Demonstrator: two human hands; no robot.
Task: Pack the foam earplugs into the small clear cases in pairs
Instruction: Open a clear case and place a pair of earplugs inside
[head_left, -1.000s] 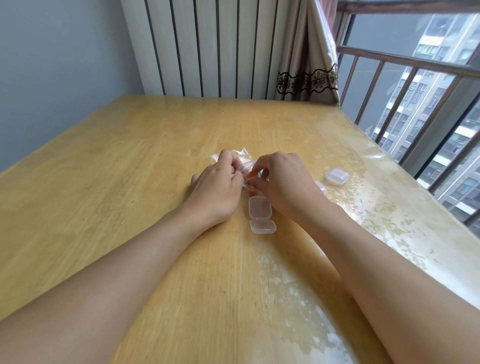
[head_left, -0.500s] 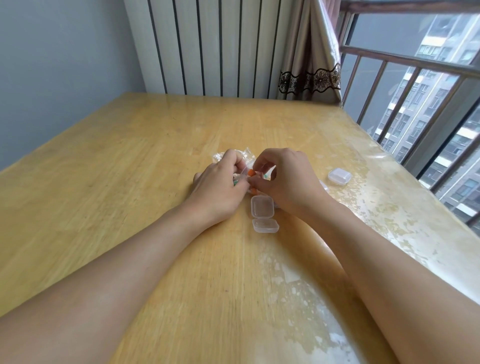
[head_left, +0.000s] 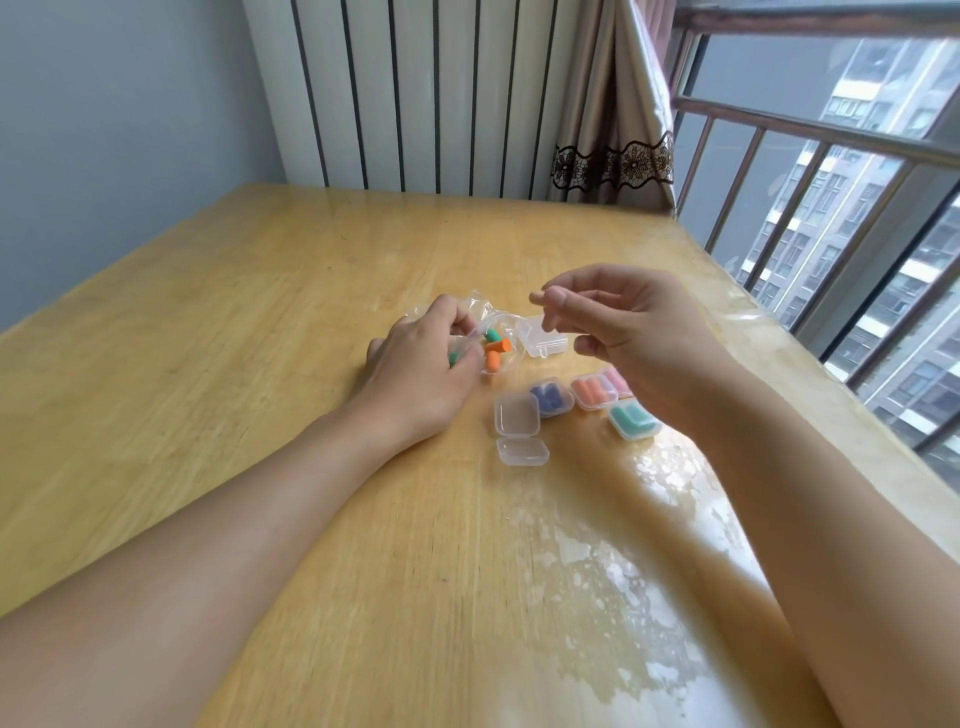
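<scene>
My left hand (head_left: 421, 364) rests on the wooden table (head_left: 260, 338) and pinches a clear plastic bag (head_left: 493, 345). Orange earplugs (head_left: 496, 352) and a green earplug (head_left: 491, 335) show inside the bag. My right hand (head_left: 623, 332) hovers above the table to the right of the bag, fingers loosely apart, with nothing visible in them. An empty clear case (head_left: 516, 413) lies open in front of the bag, its lid (head_left: 522, 451) flat on the table. Shut cases hold blue (head_left: 550, 397), orange (head_left: 594, 392), pink (head_left: 618, 382) and teal (head_left: 634, 420) earplugs.
Another clear case (head_left: 543, 340) lies just right of the bag, under my right hand. A radiator (head_left: 415, 93) and a curtain (head_left: 613, 104) stand behind the table's far edge. A window with railings (head_left: 831, 156) runs along the right edge.
My right hand has let go of the bag and risen up and to the right. That uncovers the filled cases. My left hand still holds the bag.
</scene>
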